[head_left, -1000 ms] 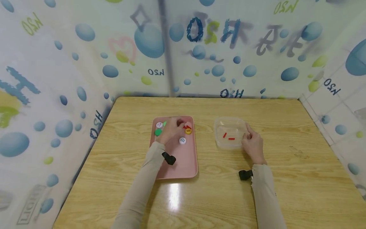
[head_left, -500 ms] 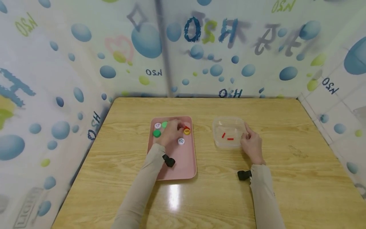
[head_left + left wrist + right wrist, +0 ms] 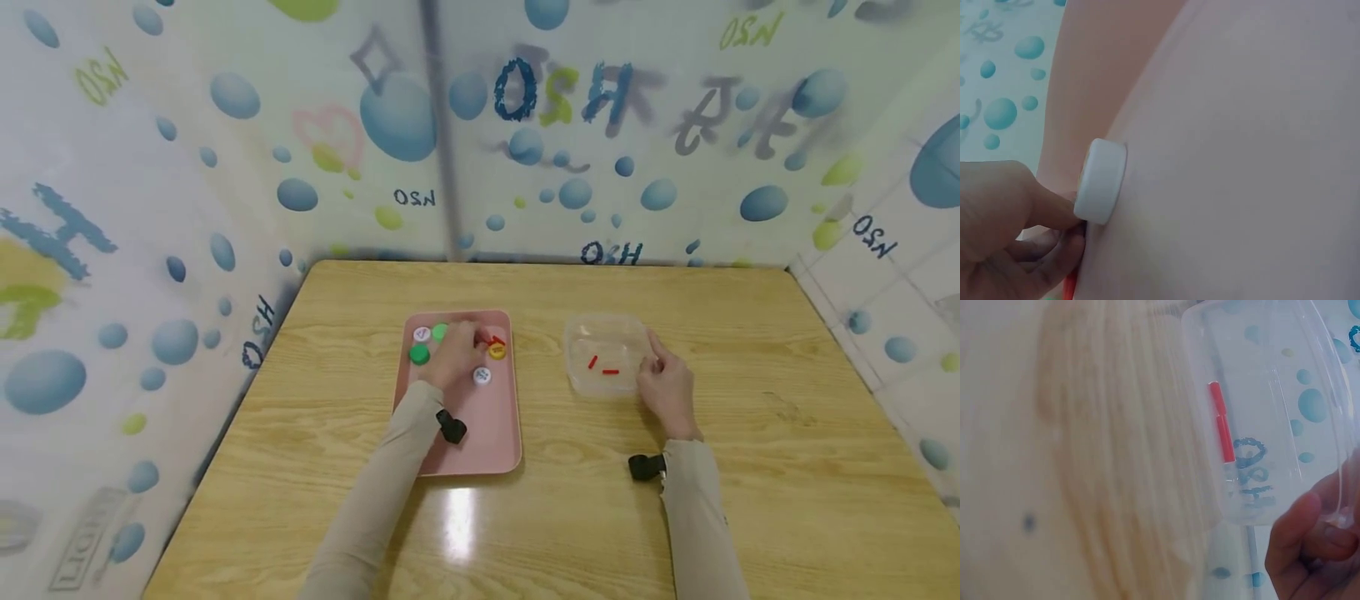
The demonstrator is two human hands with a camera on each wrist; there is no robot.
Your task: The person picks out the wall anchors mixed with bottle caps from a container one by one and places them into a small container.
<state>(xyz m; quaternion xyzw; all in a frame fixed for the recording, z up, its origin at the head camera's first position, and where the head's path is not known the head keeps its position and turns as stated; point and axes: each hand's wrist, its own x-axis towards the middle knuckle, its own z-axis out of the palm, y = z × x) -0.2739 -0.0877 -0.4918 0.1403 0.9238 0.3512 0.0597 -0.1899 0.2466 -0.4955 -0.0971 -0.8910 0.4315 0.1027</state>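
Note:
My left hand (image 3: 453, 354) reaches over the pink tray (image 3: 480, 442), fingers curled and fingertips right at several small red sticks (image 3: 495, 340) beside a yellow cap (image 3: 497, 352). In the left wrist view, thumb and fingers meet close to a white-sided cap (image 3: 1102, 181), with a red stick (image 3: 1070, 284) showing just below them. I cannot tell whether a stick is between the fingertips. My right hand (image 3: 667, 392) grips the right rim of a clear plastic container (image 3: 581, 379). Two red sticks (image 3: 1221, 422) lie inside it.
In the tray also lie a white cap (image 3: 482, 376), a green cap (image 3: 419, 354), a light green cap (image 3: 440, 332) and another white cap (image 3: 422, 334). Tray and container stand on a wooden table (image 3: 555, 517), with a patterned wall (image 3: 525, 192) behind it.
The left fingertips have shifted slightly at the red sticks and yellow cap. My right hand keeps its grip on the container, and the two sticks inside lie as before.

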